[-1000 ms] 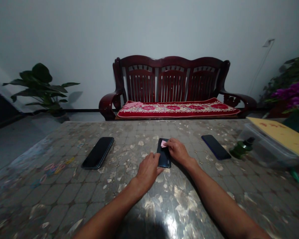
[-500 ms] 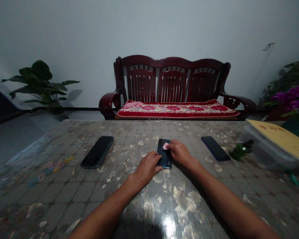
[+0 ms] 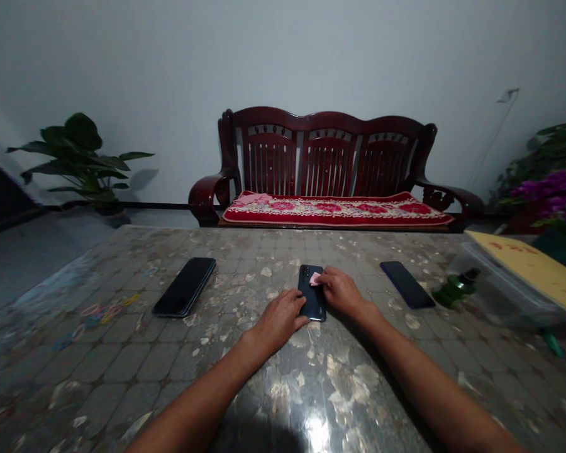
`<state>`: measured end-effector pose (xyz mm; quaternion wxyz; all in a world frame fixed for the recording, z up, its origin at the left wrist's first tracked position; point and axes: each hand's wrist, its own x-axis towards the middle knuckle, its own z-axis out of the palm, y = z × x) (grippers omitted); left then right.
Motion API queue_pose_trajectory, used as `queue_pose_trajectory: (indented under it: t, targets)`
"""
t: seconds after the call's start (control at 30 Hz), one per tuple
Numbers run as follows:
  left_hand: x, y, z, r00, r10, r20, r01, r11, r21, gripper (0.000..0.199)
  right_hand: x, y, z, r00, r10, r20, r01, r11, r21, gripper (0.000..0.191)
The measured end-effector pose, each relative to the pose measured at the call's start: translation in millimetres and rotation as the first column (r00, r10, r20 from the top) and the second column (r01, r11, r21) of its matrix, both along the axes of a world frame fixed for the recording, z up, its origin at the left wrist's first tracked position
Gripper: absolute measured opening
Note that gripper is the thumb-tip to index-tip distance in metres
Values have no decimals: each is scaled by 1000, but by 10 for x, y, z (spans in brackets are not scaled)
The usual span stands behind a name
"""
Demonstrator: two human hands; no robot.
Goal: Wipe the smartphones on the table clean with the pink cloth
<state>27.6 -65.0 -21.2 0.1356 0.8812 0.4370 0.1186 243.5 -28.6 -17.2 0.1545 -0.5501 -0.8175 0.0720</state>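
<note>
A dark smartphone (image 3: pixel 314 303) lies back up on the table, its camera lenses at the far end. My left hand (image 3: pixel 283 314) grips its near left side, with the thumb at the bottom edge and the fingers on the back. Between the fingertips of my right hand (image 3: pixel 342 289) is a small folded pink cloth (image 3: pixel 315 279), pressed on the phone's back just below the lenses. Another phone (image 3: pixel 185 287) lies screen up to the left, and a third phone (image 3: pixel 407 284) rests to the right. Neither of those is touched.
Several coloured rubber bands (image 3: pixel 106 313) lie at the left of the patterned table (image 3: pixel 245 390). On the right stand a green bottle (image 3: pixel 455 288) and a clear plastic box (image 3: pixel 504 292) with a yellow sheet (image 3: pixel 531 264) on top. A wooden bench (image 3: pixel 327 119) stands beyond.
The whole view has shifted very slightly. My right hand stays at nearly the same spot with the pink cloth, and my left hand still holds the phone.
</note>
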Motion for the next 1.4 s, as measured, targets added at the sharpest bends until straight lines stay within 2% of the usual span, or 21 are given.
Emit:
queue_pose_trajectory:
  t: [0.13,0.2,0.37,0.53,0.63,0.87,0.93,1.07,1.17,1.27,1.4]
  targets:
    - [11,-18,32,1000,-9,-18,9,1000,1,28,26,-165,-20,990,134,-41,-134,991,5,35]
    - [20,-29,57,1000,-3,-30,3,1000,-3,28,46,-169,-13,987,152,-44,-152,988,-1,35]
    - [30,-31,75,998,3,-58,-3,1000,1,28,53,124,16,999,-34,-12,34,999,19,38]
    - [25,-10,43,999,-4,-53,4,1000,12,26,-20,340,21,997,-56,47,56,998,6,39]
    - [23,-10,41,999,-3,-51,4,1000,13,25,-48,264,12,998,-32,50,32,999,-3,40]
    - [17,-17,27,1000,-16,-22,16,1000,19,24,-11,-52,16,984,181,-3,-181,983,-27,38]
    - [19,-16,24,1000,-16,-16,16,1000,15,23,10,-19,36,988,153,-22,-154,987,-35,38]
    - [23,-16,23,1000,-14,-19,15,1000,15,22,35,173,60,1000,-23,-16,23,1000,0,41]
    - [23,-16,19,1000,-14,-25,15,1000,18,24,29,232,49,999,-47,2,47,999,-15,40]
    - [23,-14,11,1000,-6,-19,6,1000,15,23,-2,119,23,1000,-19,-4,19,999,-32,38]
    - [23,-15,10,1000,-6,-8,6,1000,14,26,-67,-175,1,1000,12,-21,-13,1000,-27,36]
